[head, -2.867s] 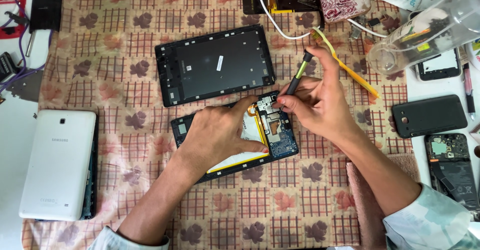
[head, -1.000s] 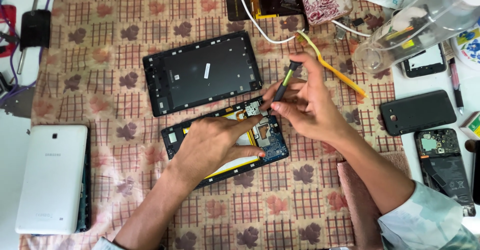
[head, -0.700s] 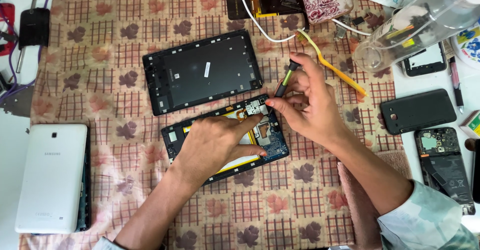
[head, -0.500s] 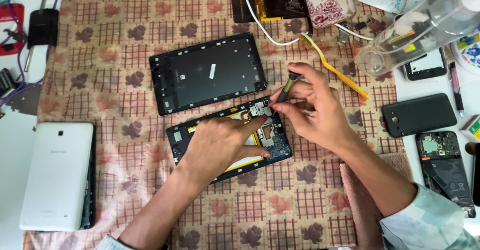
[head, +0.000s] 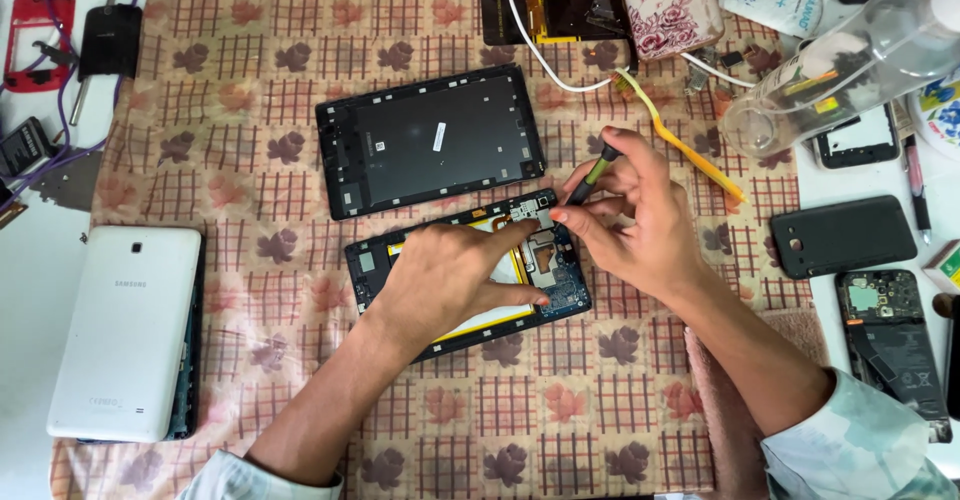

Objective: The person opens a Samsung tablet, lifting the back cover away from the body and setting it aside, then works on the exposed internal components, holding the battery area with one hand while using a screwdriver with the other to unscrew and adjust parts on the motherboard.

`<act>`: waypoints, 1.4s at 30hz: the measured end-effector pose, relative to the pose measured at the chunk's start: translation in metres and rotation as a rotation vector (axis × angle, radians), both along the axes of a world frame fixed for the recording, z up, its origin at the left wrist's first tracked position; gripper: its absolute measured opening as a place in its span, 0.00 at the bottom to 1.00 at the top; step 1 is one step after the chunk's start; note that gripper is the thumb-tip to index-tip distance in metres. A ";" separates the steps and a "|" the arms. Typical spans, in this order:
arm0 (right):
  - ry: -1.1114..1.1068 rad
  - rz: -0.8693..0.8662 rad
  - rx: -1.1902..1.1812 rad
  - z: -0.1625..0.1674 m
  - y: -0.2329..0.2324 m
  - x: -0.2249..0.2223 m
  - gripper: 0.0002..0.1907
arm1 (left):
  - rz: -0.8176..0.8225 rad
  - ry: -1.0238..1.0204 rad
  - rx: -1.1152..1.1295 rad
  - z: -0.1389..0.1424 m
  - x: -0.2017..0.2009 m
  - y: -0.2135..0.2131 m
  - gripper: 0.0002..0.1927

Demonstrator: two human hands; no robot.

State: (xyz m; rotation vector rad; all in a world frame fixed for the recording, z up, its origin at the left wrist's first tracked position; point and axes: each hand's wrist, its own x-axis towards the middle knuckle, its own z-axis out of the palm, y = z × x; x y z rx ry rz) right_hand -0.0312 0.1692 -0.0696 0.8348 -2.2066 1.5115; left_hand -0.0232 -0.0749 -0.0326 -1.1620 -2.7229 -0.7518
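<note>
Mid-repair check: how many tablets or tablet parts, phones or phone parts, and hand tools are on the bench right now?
Tablet pieces: 3 – opened tablet, black back cover, white tablet
Phone pieces: 4 – black phone, opened phone, phone frame, red case
Tools: 2 – screwdriver, yellow toothbrush
Total: 9

one view only, from a camera on the person's head, looking almost straight down onto the tabletop. it sits fairly near, close enough that both forearms come in from the bottom edge and the left hand and right hand fall near the middle of the picture. the patterned cloth fills most of the frame, its far edge at the top; bare white tabletop shows along the left and right sides.
</note>
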 end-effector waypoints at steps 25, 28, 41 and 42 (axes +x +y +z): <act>-0.154 -0.115 0.053 0.006 -0.003 -0.003 0.45 | 0.003 -0.010 0.002 -0.001 0.001 0.000 0.36; -0.142 0.009 -0.090 0.004 -0.002 -0.003 0.42 | -0.029 -0.033 0.026 0.001 0.001 -0.001 0.32; -0.340 0.161 -0.131 0.008 0.009 -0.007 0.40 | -0.016 -0.068 0.018 0.009 0.001 0.003 0.33; -0.312 0.127 -0.108 0.007 0.006 -0.007 0.40 | -0.020 -0.063 0.021 0.009 0.001 0.003 0.32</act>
